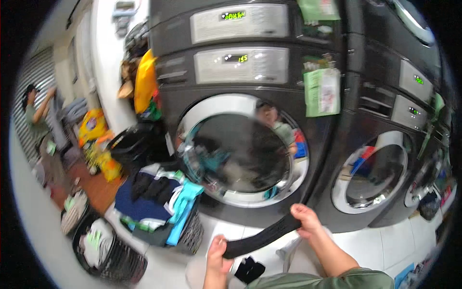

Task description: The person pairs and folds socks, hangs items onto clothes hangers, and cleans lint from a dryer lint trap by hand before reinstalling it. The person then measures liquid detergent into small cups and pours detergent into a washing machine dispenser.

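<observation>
A long black sock (262, 239) is stretched between my two hands in front of the washing machines. My left hand (219, 254) pinches its lower left end, while my right hand (307, 221) grips the other end, higher up. Below the sock, a crumpled black piece of clothing (249, 269) lies near my legs; its kind is unclear. To the left of my hands stands a dark laundry basket (191, 233), heaped with navy, turquoise, white and black clothes (154, 192).
A front-loading washing machine (238, 154) faces me, with another machine (370, 173) to its right. More laundry baskets (122, 262) sit at the lower left. A black bin (134, 144) and yellow bags (98, 139) stand behind. Another person (38, 115) handles clothes at far left.
</observation>
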